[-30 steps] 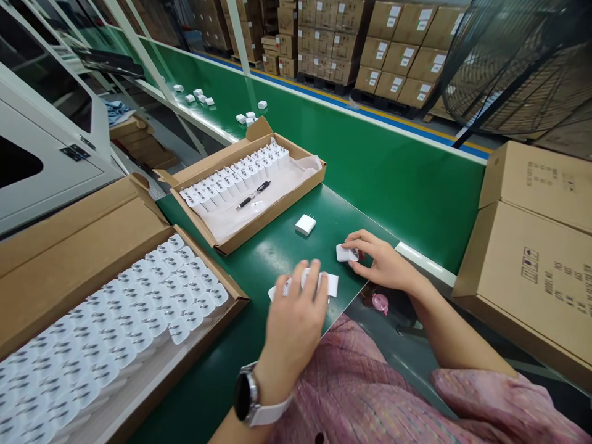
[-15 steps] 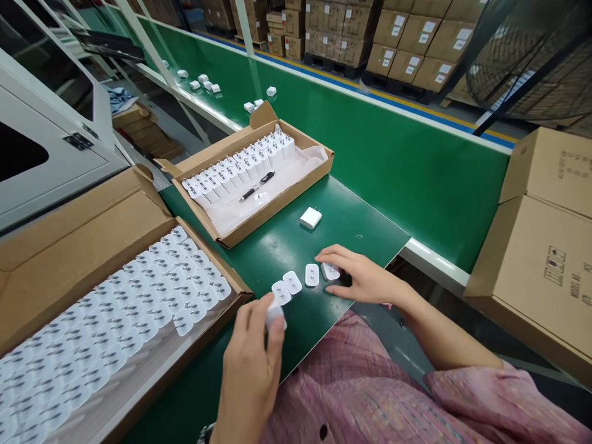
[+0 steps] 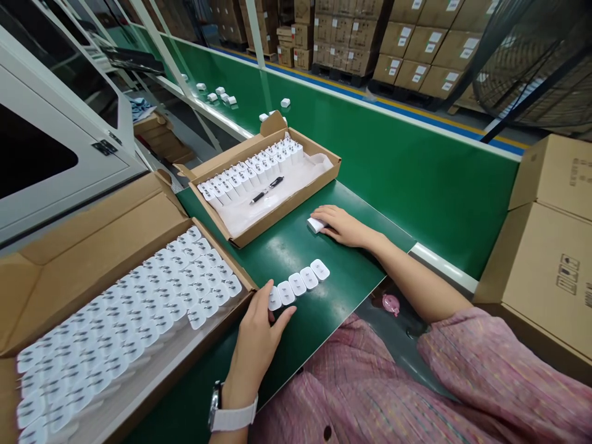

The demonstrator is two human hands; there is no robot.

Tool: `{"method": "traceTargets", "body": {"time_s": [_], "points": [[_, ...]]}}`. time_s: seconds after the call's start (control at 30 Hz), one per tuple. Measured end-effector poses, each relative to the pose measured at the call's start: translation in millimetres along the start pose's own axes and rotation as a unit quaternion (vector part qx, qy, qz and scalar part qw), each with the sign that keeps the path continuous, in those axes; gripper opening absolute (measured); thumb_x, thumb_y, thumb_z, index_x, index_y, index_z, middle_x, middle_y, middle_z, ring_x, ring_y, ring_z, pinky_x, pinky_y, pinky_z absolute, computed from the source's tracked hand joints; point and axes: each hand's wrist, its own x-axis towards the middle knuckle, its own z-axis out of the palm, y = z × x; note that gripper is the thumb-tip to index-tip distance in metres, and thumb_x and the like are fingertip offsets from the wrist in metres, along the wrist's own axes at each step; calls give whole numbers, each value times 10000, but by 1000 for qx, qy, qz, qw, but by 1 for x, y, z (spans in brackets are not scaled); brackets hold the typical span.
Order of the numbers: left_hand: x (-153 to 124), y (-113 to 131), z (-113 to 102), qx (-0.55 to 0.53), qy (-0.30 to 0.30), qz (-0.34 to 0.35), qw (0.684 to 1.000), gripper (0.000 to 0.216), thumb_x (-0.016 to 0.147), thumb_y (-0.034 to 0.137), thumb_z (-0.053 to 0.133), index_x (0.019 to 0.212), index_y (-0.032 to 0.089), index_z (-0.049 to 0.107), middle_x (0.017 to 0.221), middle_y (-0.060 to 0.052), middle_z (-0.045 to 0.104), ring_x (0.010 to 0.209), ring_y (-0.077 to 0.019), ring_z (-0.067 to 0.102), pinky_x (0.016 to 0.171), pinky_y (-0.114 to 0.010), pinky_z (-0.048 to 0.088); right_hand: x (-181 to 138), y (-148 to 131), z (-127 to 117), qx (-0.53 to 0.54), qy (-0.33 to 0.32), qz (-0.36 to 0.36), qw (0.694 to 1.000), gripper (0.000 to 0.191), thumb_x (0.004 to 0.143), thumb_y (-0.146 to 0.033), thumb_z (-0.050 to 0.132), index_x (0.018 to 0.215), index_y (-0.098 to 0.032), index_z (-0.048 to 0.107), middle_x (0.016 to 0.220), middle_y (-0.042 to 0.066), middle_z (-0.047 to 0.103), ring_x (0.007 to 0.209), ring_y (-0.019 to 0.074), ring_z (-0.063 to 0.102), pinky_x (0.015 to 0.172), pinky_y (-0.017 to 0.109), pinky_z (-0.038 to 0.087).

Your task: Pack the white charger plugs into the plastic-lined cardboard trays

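Observation:
Several white plug chargers stand prongs up in a slanting row on the green table. My left hand is at the row's near left end, thumb and fingers apart, its fingertips against or just beside the end charger. Farther back, my right hand has its fingers over a charger lying on its side, gripping it at the table surface. To the left is an open carton packed with rows of chargers. A second carton behind holds fewer chargers and a pen on white lining.
A green conveyor belt runs behind the table, with loose chargers at its far left. A large cardboard box stands at right. Grey machine housing is at left; a fan and stacked cartons are beyond.
My left hand's charger now stands at the row's left end, and its fingers have spread. My right hand has moved from the row back to the lying charger. The row is closer together.

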Motion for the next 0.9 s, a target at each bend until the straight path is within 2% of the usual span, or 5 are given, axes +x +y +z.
{"method": "traceTargets", "body": {"time_s": [0.2,0.4,0.57,0.77,0.9], "points": [[4,6,-1,164,-12,72,984,569,897,413,625,1381,173,447,1372,-153,582,1152,-291,647,892,-396,592,-39,-37,-18,99,-80,40,991,430,870,-208,594,1299,-233,579,1228,97,532,847,175,590,747,348,542],[15,26,-2,250,-66,70,963,477,911,413,600,1321,190,505,1291,-114,590,910,-233,712,702,-343,610,-54,-74,5,155,-107,-16,982,523,838,-319,728,1323,-235,552,1247,77,599,1035,205,612,842,337,514],[-18,23,-14,261,-97,39,960,531,891,477,609,1321,180,513,1246,-93,611,824,-198,707,594,-299,587,-56,-88,25,179,-106,-39,977,461,847,-347,731,1268,-223,590,1206,62,654,1031,191,643,851,323,516],[-48,36,-18,345,-38,-51,937,692,801,623,636,1357,222,538,1325,-141,577,1099,-304,621,577,-307,574,-48,-116,50,205,-120,-82,968,457,851,-322,729,1271,-196,599,1198,80,666,1023,196,658,847,320,528],[-50,39,-14,365,-47,-75,927,514,818,567,647,1267,316,621,1241,-115,640,981,-308,637,552,-309,521,-44,-133,70,222,-110,-93,964,429,861,-276,707,1270,-203,600,1190,84,669,1008,199,671,828,319,537]]}}
